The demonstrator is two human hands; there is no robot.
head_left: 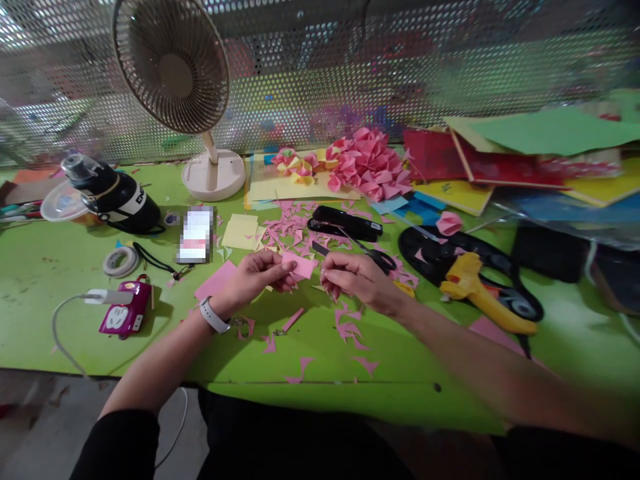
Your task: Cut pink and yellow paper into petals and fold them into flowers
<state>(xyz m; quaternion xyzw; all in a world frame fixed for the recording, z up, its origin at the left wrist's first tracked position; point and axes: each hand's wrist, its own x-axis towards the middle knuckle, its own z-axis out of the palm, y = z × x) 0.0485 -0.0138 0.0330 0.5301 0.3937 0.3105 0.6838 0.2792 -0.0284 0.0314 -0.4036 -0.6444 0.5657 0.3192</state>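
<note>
My left hand (263, 273), with a white band at the wrist, pinches a small piece of pink paper (303, 267) between thumb and fingers. Just to its right, my right hand (357, 277) is closed, its fingertips drawn together and apart from the paper. Whether anything sits in those fingertips is too small to tell. Dark scissors (383, 260) lie right behind my right hand, partly covered by it. Beyond them rests a black stapler (345, 223) among pink paper scraps (285, 230). More pink offcuts (347, 327) lie scattered in front of both hands.
Pink paper flowers (373, 163) are heaped at the back. A yellow glue gun (480, 293) lies right. Left are a fan (213, 177), black bottle (123, 200), phone (196, 233), tape roll (121, 261) and purple power bank (127, 307) with a cable. Yellow squares (241, 231) lie behind my left hand.
</note>
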